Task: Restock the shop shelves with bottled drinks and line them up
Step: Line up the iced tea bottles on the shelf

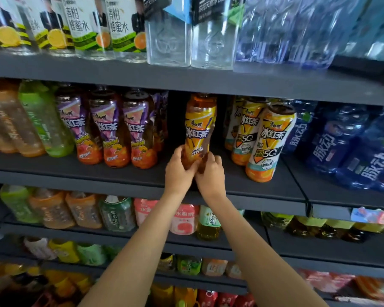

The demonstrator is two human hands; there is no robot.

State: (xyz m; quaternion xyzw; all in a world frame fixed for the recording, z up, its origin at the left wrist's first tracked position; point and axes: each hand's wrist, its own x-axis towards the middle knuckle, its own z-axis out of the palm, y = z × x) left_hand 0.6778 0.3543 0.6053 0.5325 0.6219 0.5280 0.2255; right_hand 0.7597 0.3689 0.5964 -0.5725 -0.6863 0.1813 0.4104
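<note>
**Both hands on one iced-tea bottle in the shelf gap**

Squarely in the middle of the dark grey metal shelf (pixel 120 171), an amber plastic tea bottle with a yellow-orange label (pixel 200 127) stands upright in a dark open slot. The left hand (pixel 179 171) and the right hand (pixel 211 173) are close together, fingers curled round the bottle's base from either side, near the shelf's front edge.

Open room lies to both sides of the bottle and behind it, where the slot runs back into shadow. Overhead the room is tight: the bottle's cap sits just under the upper grey shelf board (pixel 208 83).

To the left the gap is bounded by a row of tea bottles with purple and pink labels (pixel 111 129); to the right by tea bottles with white and yellow labels (pixel 268 142), the nearest standing close to the front edge. Beyond those, blue-wrapped bottles (pixel 350 149) crowd the next bay. Clear water bottles (pixel 191 38) stand on the board above.
</note>
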